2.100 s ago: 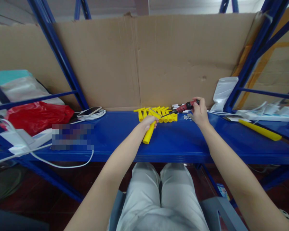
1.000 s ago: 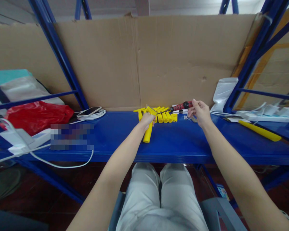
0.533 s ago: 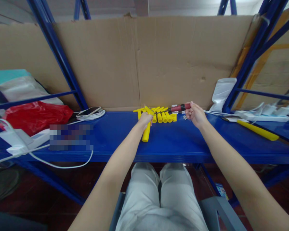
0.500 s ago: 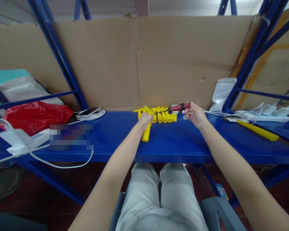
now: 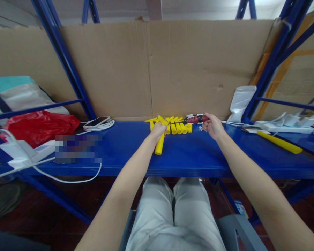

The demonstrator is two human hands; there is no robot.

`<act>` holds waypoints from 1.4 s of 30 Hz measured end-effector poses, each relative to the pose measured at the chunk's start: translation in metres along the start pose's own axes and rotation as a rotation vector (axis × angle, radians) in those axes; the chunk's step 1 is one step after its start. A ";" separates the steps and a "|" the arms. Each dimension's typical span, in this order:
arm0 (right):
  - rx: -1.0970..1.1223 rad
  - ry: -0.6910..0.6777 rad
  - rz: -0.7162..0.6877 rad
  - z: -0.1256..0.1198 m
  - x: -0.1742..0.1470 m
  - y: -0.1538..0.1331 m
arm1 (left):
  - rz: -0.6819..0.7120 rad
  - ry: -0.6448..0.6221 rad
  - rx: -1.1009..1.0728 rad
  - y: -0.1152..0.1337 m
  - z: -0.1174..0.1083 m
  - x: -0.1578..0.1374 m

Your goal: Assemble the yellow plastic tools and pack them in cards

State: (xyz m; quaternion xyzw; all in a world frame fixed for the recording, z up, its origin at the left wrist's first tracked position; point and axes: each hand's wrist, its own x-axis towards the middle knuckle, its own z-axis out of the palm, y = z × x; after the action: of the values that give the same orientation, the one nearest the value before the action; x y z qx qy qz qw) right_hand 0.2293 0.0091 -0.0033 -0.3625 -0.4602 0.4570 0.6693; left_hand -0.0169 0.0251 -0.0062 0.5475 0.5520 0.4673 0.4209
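My left hand is closed around a yellow T-shaped plastic piece, whose round tube points toward me. In my right hand is a screwdriver with a dark red and black handle, gripped at the handle's end. Its thin shaft runs left to the piece in my left hand; whether the tip touches it is too small to tell. Several more yellow plastic pieces lie in a row between my hands. Small shiny bits, perhaps screws, lie just left of my right fingers.
The blue shelf carries a phone with a coiled white cable and a red bag at left. A yellow-handled tool and a white power strip lie at right. Cardboard stands behind.
The screwdriver's handle end has dropped slightly, so it lies more level. My left hand stays on the yellow piece, almost unmoved.
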 end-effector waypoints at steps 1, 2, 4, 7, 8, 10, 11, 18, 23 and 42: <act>-0.012 -0.003 -0.005 0.000 -0.001 0.000 | 0.000 0.002 0.001 0.000 0.000 0.000; -0.021 -0.007 -0.014 0.000 -0.001 0.000 | 0.001 0.002 0.000 0.000 0.000 0.000; -0.032 -0.026 -0.027 0.000 -0.002 -0.001 | 0.001 0.004 -0.003 0.001 -0.001 -0.001; -0.026 -0.056 -0.026 0.001 -0.003 -0.003 | 0.001 -0.002 -0.002 0.001 -0.001 0.000; -0.019 -0.062 -0.023 0.001 -0.003 -0.004 | 0.001 -0.004 -0.001 0.000 -0.001 0.000; -0.009 -0.070 -0.020 0.001 -0.004 -0.005 | 0.002 -0.003 0.004 0.000 -0.001 0.000; -0.008 -0.070 -0.020 0.001 -0.004 -0.005 | 0.003 0.000 0.007 0.000 0.000 0.000; 0.031 -0.025 -0.028 -0.001 0.000 -0.003 | 0.001 0.015 0.020 -0.001 0.001 0.000; 0.019 -0.040 0.034 -0.003 0.001 -0.001 | 0.010 0.013 0.003 -0.002 0.000 0.001; 0.047 -0.012 0.018 -0.001 -0.001 -0.004 | -0.005 0.003 0.001 -0.001 -0.001 0.001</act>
State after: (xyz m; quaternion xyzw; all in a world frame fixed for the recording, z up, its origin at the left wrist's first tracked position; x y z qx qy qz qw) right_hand 0.2312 0.0065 -0.0002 -0.3481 -0.4504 0.4757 0.6706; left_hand -0.0182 0.0263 -0.0071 0.5457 0.5542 0.4667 0.4210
